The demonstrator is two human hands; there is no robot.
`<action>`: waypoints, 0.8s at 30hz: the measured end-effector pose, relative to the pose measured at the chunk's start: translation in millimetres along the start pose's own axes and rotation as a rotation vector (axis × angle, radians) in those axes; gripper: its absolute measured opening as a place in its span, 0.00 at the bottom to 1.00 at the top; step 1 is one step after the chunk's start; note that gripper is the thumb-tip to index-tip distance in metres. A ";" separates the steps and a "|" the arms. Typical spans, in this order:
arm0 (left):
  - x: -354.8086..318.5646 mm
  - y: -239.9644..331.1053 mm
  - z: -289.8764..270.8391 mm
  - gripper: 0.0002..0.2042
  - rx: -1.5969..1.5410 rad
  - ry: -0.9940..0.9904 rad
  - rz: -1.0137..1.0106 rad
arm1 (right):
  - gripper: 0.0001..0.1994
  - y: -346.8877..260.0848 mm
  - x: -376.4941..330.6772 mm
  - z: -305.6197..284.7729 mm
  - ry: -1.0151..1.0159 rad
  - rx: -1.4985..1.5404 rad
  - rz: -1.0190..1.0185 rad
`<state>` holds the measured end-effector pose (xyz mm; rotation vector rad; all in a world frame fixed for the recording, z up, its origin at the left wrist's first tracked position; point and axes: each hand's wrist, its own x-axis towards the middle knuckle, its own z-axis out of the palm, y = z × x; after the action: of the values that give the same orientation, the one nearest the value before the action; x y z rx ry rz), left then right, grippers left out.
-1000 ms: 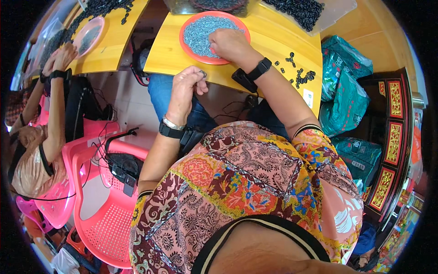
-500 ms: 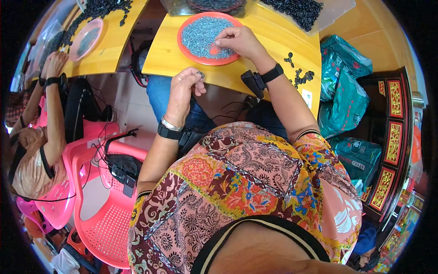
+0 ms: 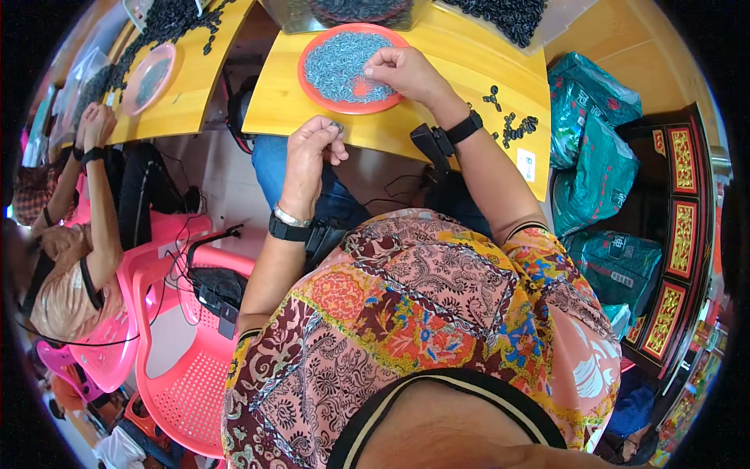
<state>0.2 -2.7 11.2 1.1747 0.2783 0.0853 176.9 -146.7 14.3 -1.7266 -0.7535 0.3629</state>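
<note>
An orange-red plate (image 3: pixel 316 95) holds many small, slim silvery-blue metal pieces (image 3: pixel 340 62) that look like screws or pins. Over its right side is my right hand (image 3: pixel 410 74), thumb and fingertips pinched together low at the pieces; whatever lies between them is too small to make out. My left hand (image 3: pixel 312 152) is raised just in front of the table's near edge, left of the right hand. Its thumb and forefinger grip a small dark part (image 3: pixel 336 127), while the other fingers curl in.
Small black parts (image 3: pixel 516 129) lie on the yellow table (image 3: pixel 437 129) at right. Behind the plate stands a clear bin (image 3: pixel 297 19); black pieces fill a tray (image 3: pixel 512 19). Teal bags (image 3: pixel 598 172) stack at right. A pink chair (image 3: pixel 191 399) and another person's hands (image 3: pixel 95 125) are left.
The whole view has shifted slightly. My right hand stays pinched over the plate, and my left hand still grips the small dark part. At left, the other person's hands appear slightly lower.
</note>
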 end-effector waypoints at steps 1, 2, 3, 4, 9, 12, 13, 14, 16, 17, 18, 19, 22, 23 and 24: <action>0.0 -0.2 0.3 0.05 0.002 -0.002 -0.001 | 0.08 2.6 0.8 -2.5 0.003 0.001 0.000; -0.2 -0.6 0.3 0.05 0.001 0.000 0.000 | 0.08 0.6 1.4 -4.8 0.055 -0.143 0.013; -0.5 -1.0 0.3 0.05 0.000 0.002 0.001 | 0.08 -1.3 1.9 -6.6 0.107 -0.288 0.026; -1.1 -1.2 0.5 0.05 0.000 0.000 0.000 | 0.08 -1.8 2.5 -7.2 0.108 -0.287 0.028; -1.2 -3.1 -2.2 0.06 0.010 0.007 0.006 | 0.08 -18.7 1.7 -9.7 0.077 -0.686 -0.016; 0.4 -5.3 -4.9 0.06 0.005 0.012 -0.010 | 0.08 -18.9 0.5 -1.0 -0.045 -0.788 -0.002; 0.6 -5.9 -4.4 0.06 0.003 0.011 -0.010 | 0.08 -20.0 0.1 1.4 -0.046 -0.790 0.000; 0.7 -5.6 -4.3 0.06 0.004 0.009 -0.004 | 0.09 -25.6 0.2 4.9 -0.100 -0.858 0.030; 1.2 -5.7 -4.7 0.05 0.001 0.009 0.002 | 0.09 -27.9 3.2 11.6 -0.158 -0.928 0.060; 1.2 -5.7 -4.9 0.05 -0.005 0.007 0.001 | 0.09 -27.0 4.9 15.1 -0.146 -0.997 0.054; 1.1 -5.5 -5.3 0.05 -0.011 0.005 0.002 | 0.10 -26.0 6.5 18.0 -0.134 -1.067 0.048; 1.0 -5.2 -5.6 0.05 -0.014 0.008 0.002 | 0.10 -25.1 8.5 20.0 -0.137 -1.069 0.047; 0.9 -5.6 -6.9 0.05 -0.010 0.002 0.016 | 0.10 -20.4 12.3 25.7 -0.155 -1.088 0.023; 0.6 -5.2 -6.6 0.06 -0.015 0.005 0.010 | 0.10 -19.1 12.2 27.6 -0.153 -1.114 0.012; 0.3 -4.8 -6.2 0.06 -0.019 0.008 0.005 | 0.09 -17.8 11.8 28.6 -0.151 -1.141 0.001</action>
<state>-1.5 1.1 4.6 1.1567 0.2809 0.0965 163.3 -115.3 24.5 -2.7736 -1.1919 0.0282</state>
